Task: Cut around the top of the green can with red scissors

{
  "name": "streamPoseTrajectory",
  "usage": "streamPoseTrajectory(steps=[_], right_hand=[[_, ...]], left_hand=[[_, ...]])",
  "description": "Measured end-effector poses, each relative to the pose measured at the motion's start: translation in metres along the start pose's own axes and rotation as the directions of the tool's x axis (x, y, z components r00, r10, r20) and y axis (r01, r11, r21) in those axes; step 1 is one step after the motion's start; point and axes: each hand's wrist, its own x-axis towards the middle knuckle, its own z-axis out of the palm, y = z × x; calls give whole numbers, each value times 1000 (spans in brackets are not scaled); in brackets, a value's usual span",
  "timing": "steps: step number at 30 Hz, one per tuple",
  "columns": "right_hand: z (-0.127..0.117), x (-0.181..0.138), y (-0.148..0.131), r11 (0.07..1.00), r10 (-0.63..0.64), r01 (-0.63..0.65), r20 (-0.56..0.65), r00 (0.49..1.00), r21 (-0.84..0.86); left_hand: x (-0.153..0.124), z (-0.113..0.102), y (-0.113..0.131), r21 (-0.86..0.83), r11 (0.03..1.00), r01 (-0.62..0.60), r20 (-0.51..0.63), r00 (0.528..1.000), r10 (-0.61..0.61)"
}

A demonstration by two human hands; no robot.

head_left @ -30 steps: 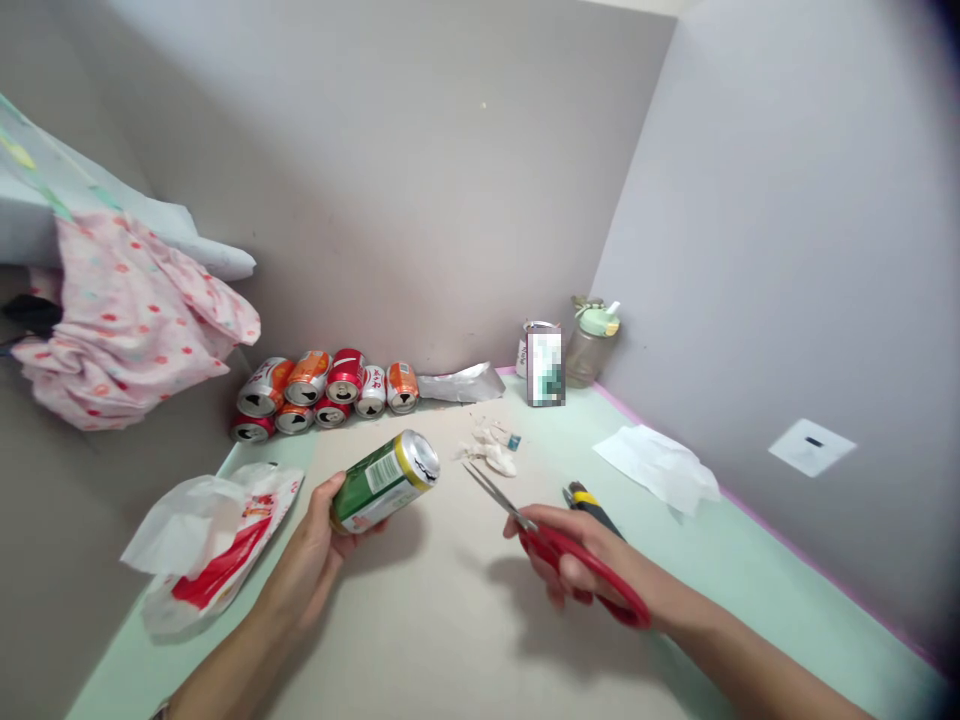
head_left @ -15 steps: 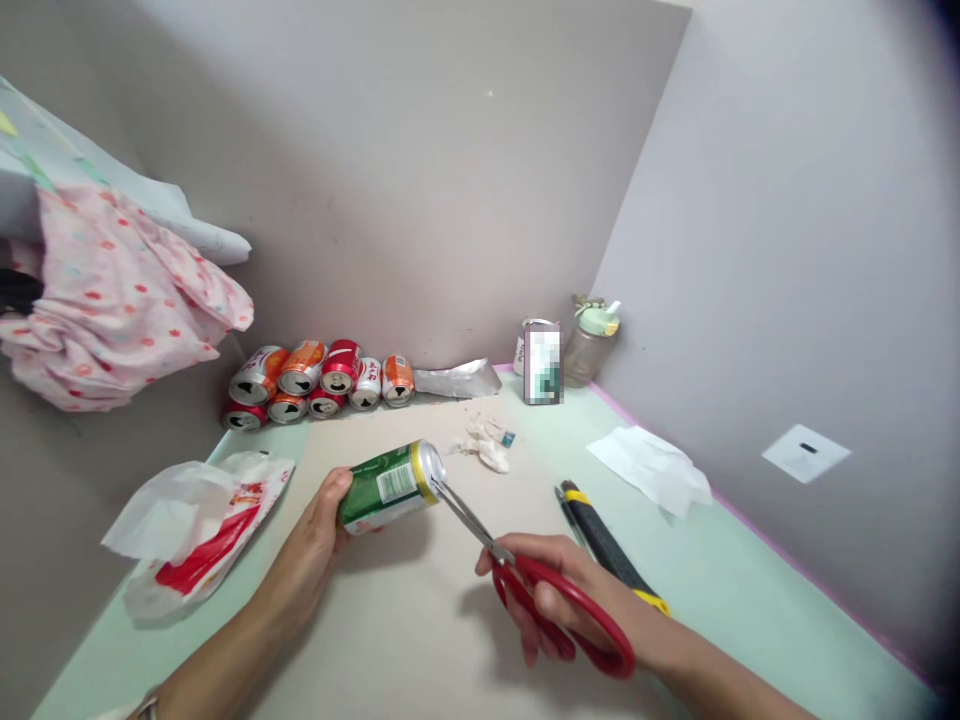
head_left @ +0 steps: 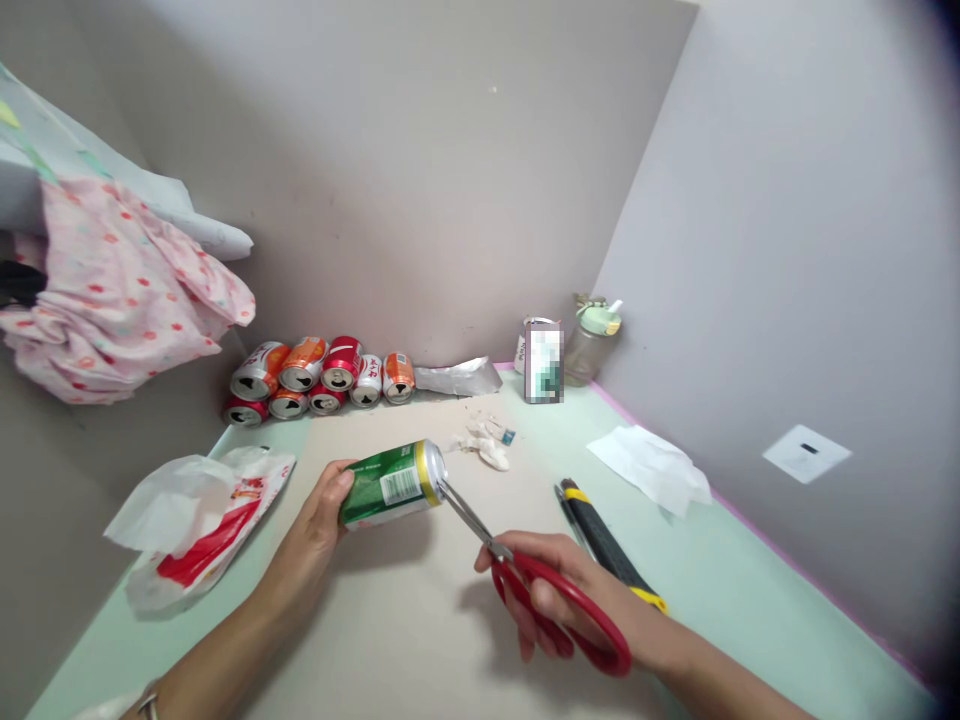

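My left hand [head_left: 328, 503] grips a green and white drink can [head_left: 386, 485] with a yellow band, tilted on its side above the table. The can's silver end points right, toward the scissors. In my right hand [head_left: 551, 590] is a pair of red-handled scissors [head_left: 517, 570], with fingers through the loops. The blade tips meet the rim of the can's end; whether they are inside it I cannot tell. The fingers of my left hand behind the can are hidden.
Several empty cans [head_left: 339, 365] are stacked along the back wall beside a flattened metal strip [head_left: 459, 377]. A black and yellow utility knife [head_left: 611, 548] lies right of my hand. Crumpled tissue [head_left: 491, 452], a paper sheet [head_left: 651, 468], a plastic bag [head_left: 214, 540], a phone [head_left: 543, 365] and a bottle [head_left: 591, 348] surround the workspace.
The can has shifted very slightly right and turned a little in my left hand. The scissors stay at its rim, almost unmoved.
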Motion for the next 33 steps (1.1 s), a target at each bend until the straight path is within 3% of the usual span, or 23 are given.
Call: streamPoseTrajectory(steps=[6, 16, 22, 27, 33], right_hand=[[2, 4, 0, 1000, 30, -30, -48, 998, 1], [6, 1, -4, 979, 91, -124, -197, 976, -164], [3, 1, 2, 989, 77, -97, -167, 983, -116], [2, 3, 9, 999, 28, -34, -153, 988, -42], [3, -1, 0, 982, 147, -165, -171, 974, -95]], left_hand=[[2, -2, -5, 106, 994, -23, 9, 1000, 22], [-1, 2, 3, 229, 973, -7, 58, 998, -6], [-2, 3, 4, 167, 984, 55, 149, 986, -80], [-1, 3, 1, 141, 990, 23, 85, 996, -36], [8, -1, -4, 160, 987, -9, 72, 997, -3]])
